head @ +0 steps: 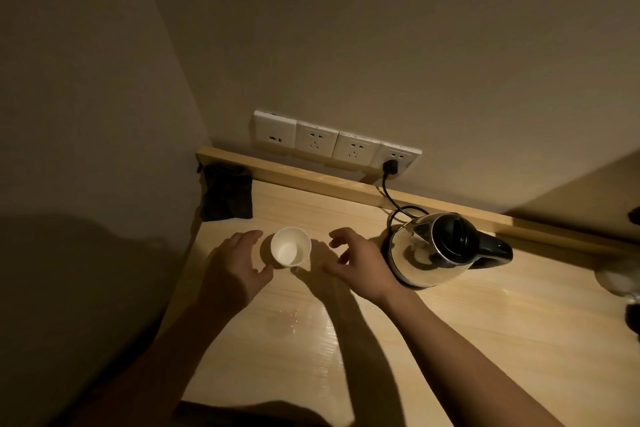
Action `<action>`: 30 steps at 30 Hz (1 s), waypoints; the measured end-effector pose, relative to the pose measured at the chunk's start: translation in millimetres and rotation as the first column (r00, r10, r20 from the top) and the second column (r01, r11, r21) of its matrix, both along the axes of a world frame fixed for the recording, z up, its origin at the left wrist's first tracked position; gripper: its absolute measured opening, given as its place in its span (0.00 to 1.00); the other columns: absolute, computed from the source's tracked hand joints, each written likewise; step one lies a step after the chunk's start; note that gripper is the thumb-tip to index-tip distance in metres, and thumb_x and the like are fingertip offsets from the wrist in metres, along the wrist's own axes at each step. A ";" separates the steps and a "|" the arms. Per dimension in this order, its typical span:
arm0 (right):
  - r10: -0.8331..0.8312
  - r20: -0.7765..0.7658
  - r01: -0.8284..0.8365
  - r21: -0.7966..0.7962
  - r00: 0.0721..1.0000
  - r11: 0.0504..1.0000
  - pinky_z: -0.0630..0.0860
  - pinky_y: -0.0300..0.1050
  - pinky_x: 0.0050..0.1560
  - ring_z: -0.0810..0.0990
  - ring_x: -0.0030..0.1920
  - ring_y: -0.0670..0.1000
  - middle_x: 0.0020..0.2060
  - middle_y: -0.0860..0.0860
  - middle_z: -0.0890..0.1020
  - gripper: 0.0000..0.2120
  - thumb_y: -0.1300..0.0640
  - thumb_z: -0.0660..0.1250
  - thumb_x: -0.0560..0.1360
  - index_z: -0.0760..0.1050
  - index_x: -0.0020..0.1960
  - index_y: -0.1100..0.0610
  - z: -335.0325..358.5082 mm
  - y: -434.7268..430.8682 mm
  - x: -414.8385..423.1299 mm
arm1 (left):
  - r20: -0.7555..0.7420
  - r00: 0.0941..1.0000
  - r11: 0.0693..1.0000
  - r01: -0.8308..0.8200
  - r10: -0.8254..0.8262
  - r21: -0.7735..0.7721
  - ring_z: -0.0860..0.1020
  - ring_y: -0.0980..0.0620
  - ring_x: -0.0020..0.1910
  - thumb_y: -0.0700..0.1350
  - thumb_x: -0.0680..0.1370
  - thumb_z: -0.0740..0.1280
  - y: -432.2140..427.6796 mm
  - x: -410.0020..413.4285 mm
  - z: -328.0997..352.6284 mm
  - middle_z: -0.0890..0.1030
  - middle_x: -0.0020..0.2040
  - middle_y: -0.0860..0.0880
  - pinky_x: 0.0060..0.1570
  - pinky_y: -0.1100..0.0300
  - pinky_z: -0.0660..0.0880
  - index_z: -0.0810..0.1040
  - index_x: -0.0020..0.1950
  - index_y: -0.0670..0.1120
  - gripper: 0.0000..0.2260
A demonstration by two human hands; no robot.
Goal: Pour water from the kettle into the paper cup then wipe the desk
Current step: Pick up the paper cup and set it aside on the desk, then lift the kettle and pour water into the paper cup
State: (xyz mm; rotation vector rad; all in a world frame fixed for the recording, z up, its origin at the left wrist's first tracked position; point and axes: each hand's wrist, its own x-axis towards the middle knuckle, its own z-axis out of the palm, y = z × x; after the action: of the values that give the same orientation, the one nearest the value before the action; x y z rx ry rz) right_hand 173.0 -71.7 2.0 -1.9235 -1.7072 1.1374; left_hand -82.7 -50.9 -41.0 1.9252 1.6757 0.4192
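Hands flank the paper cup (290, 247) on both sides: the left hand (235, 269) is spread open with fingers loosely extended, its thumb close to the cup's lower wall, though contact cannot be told; the right hand (356, 262) is open too, fingers curled into a loose claw just beside the cup, gripping nothing. That small white cup stands upright on the desk (450, 340), mouth facing up, round rim and smooth pale inside plainly visible; whether it holds water cannot be told. To its right, near the right hand's wrist, stands the kettle (440, 250), upright, a rounded body of shiny, mirror-like metal with a black lid and a black handle that points right, spout side turned toward the cup. A black cord (389, 196) loops from behind the kettle up to a plug in the last of a row of white wall sockets (336, 144). The desk is light wood-grain laminate with a raised back ledge; a few wet droplets (292, 317) glisten on it nearer the person than the cup. A dark fabric pouch (227, 196) leans in the back left corner.
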 end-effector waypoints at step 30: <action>0.092 -0.172 -0.066 0.149 0.981 0.987 0.72 0.26 0.56 0.79 0.59 0.35 0.61 0.42 0.82 0.35 0.51 0.84 0.68 0.75 0.71 0.43 10.5 -30.9 281.3 | 0.606 0.763 0.971 -0.229 0.226 -0.074 0.83 0.46 0.42 0.34 0.71 0.78 -87.0 326.5 17.1 0.84 0.40 0.47 0.47 0.50 0.81 0.74 0.54 0.36 0.17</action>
State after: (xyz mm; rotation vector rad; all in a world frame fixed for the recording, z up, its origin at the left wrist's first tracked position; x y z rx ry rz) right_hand 454.3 -102.6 12.6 -1.6309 -1.7300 1.1452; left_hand 243.9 -137.9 -23.8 1.3597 1.4496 1.0243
